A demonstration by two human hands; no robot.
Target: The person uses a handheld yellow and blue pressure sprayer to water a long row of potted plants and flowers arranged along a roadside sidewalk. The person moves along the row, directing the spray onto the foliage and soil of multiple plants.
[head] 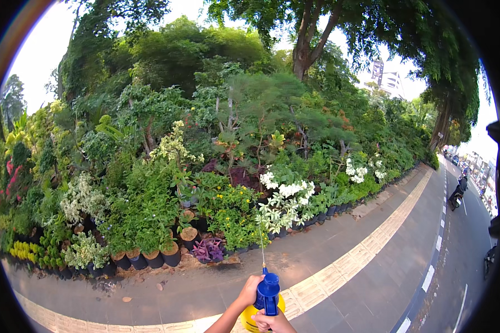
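Observation:
A pump pressure sprayer with a blue head [269, 287] and a yellow tank [250, 317] is held upright before me, low in the view. My left hand [250, 291] grips the left side of the blue head. Lower down, my right hand [270, 321] is closed around the blue handle. From the brass-coloured nozzle tip [263, 264] a thin stream of liquid [261, 243] runs forward. It reaches toward a potted plant with white and pale leaves [281, 210]. Beside that plant stands a bush with small yellow flowers [237, 220].
Black plant bags [171, 254] line the pavement edge, and a purple-leaved plant [208, 249] sits among them. Yellow tactile paving [337, 270] crosses the grey sidewalk [358, 299]. Right of the black-and-white kerb [428, 278], a motorcycle rider [458, 192] is on the road [471, 249].

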